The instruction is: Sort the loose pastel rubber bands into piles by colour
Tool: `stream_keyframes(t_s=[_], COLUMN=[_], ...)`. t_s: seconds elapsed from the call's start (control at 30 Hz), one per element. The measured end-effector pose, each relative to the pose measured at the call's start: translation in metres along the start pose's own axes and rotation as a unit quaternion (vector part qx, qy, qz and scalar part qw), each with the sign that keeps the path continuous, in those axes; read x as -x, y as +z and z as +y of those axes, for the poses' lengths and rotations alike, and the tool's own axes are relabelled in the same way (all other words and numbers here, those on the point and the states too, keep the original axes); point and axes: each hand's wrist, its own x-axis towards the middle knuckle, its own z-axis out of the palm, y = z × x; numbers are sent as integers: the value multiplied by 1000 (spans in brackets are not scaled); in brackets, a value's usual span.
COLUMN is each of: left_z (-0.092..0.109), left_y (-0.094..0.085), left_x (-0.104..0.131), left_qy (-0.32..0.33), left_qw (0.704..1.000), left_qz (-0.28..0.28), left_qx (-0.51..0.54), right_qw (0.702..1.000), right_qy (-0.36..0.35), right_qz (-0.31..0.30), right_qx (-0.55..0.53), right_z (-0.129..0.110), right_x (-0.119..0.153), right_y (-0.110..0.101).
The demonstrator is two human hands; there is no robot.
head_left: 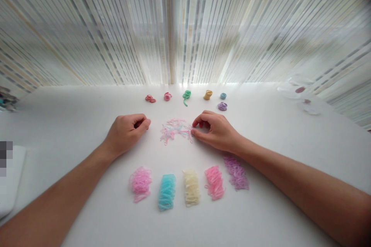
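A loose, tangled heap of small pastel rubber bands (175,130), pink, white and pale blue, lies on the white table (110,208) between my hands. To its left rests my left hand (127,131), apart from it. Its fingers are curled in and the thumb lies along them; what they hold, if anything, is hidden. My right hand (213,129) reaches the heap's right edge, with thumb and forefinger apart around the outermost bands. The thumb tip appears to touch them. No band is visibly lifted.
Nearer me lie bundles of bands: pink-violet (140,183), turquoise (167,192), cream (191,188), pink (214,182) and purple (237,173), the last close to my right forearm. Small coloured coils, including a green coil (187,95), line the back before a striped curtain (174,27). Clear round items (310,106) sit far right.
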Motion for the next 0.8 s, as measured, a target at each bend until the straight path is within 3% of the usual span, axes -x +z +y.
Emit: stream_keyframes(t_s=[0.57, 0.8], left_z=[-1, -2], left_y=[1, 1], left_x=[0, -1], left_qy=[-6, -2], left_qw=[1000, 1000], left_qz=[-1, 7], left_qx=[-3, -4], right_qw=[998, 978], right_qy=[37, 94], right_qz=[-5, -78], right_qx=[-48, -167], right_z=[4, 6], right_x=[-2, -9], right_y=[2, -15])
